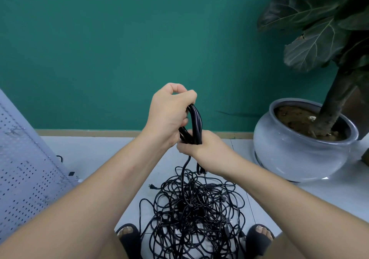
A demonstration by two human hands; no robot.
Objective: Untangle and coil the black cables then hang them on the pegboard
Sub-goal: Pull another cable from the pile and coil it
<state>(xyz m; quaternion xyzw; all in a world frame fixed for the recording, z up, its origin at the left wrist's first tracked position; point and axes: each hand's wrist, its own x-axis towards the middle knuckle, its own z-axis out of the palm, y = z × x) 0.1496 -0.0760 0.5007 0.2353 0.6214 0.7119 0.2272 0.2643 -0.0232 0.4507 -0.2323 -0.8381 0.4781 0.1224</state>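
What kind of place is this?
Likely a corner of an indoor room, maybe an office or studio: teal wall, pale tiled floor, big potted plant. A pegboard stands at the left; black cables lie heaped on the floor.

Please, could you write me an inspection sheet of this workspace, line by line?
Surface: pale tiled floor; the tangle lies on it.
Job's things: coil half-made, held up; pegboard at left, no coil hung in the part shown.
Clutter: dark bits by the pegboard's foot, too small to tell.
Grippers: left hand holds the coil's top; right hand has its grip round the lower part.
Cables: black tangle between the feet; a strand runs up to the coil; a plug sticks out left.
Surroundings: green wall; grey pot with a plant at right.
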